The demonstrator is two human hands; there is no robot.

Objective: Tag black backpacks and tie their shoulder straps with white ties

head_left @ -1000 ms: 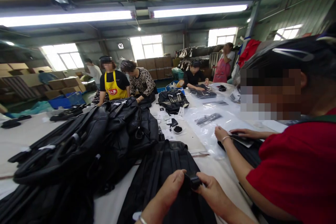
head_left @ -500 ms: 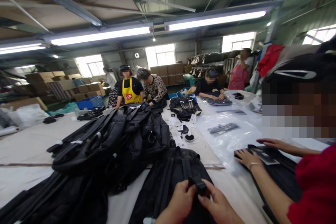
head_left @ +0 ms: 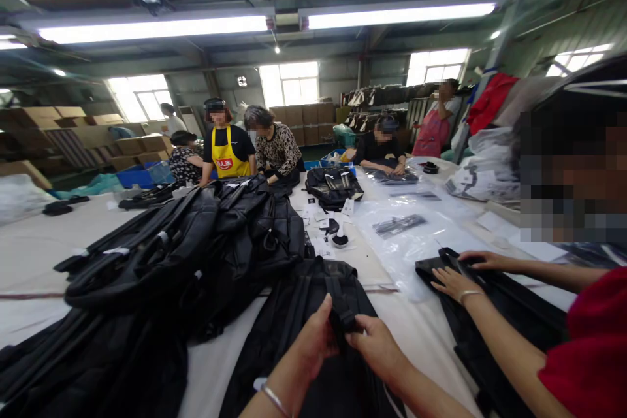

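Black plastic strap buckle (head_left: 341, 323) sits on the webbing strap of a black fabric backpack (head_left: 313, 313) lying flat on the white table (head_left: 29, 261), near its front edge, right before the wearer. Left hand (head_left: 313, 339) curled, thumb up along the strap, fingers pinching the buckle from the left; thin metal bangle (head_left: 274, 398) on that wrist. Right hand (head_left: 375, 346) also curled, thumb and forefinger gripping the buckle from the right, both forearms angled inward. Backpack matte, woven, ribbed straps. Left of it, a heap of black backpacks (head_left: 186, 248), slightly glossy, bulky. Right, a red-sleeved co-worker's hands (head_left: 453, 281) flat on a black flat bag (head_left: 490, 313). Beyond, crinkled clear plastic bags (head_left: 406, 228).
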